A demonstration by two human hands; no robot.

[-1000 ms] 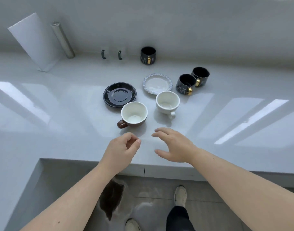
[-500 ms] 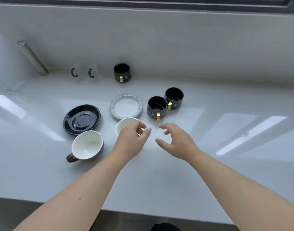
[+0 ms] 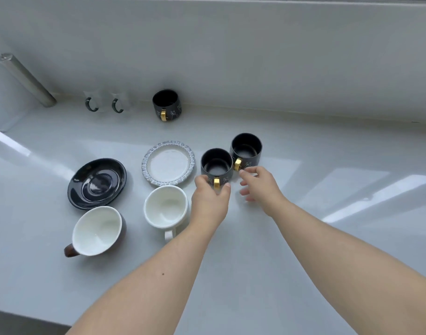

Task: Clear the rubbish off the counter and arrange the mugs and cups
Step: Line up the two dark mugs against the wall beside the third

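Observation:
Two black mugs with gold handles stand side by side on the white counter (image 3: 328,151). My left hand (image 3: 210,201) has thumb and fingers against both sides of the near black mug (image 3: 216,163), straddling its handle. Just right of it, my right hand (image 3: 260,187) has its fingers spread, the fingertips next to the handle of the far black mug (image 3: 246,148). A third black mug (image 3: 166,105) stands by the back wall. A white cup (image 3: 166,206) and a brown cup (image 3: 97,230) with a white inside stand to the left, near me.
A white saucer (image 3: 168,163) with a grey-blue rim and a black saucer (image 3: 97,183) lie left of the mugs. Two clear glass cups (image 3: 103,103) with dark handles stand at the back wall. A metal tube (image 3: 25,78) leans at the far left.
Both hands have reached forward from above the white cup to the two black mugs. The left hand now has its fingers on the near mug. The view has moved closer to the counter.

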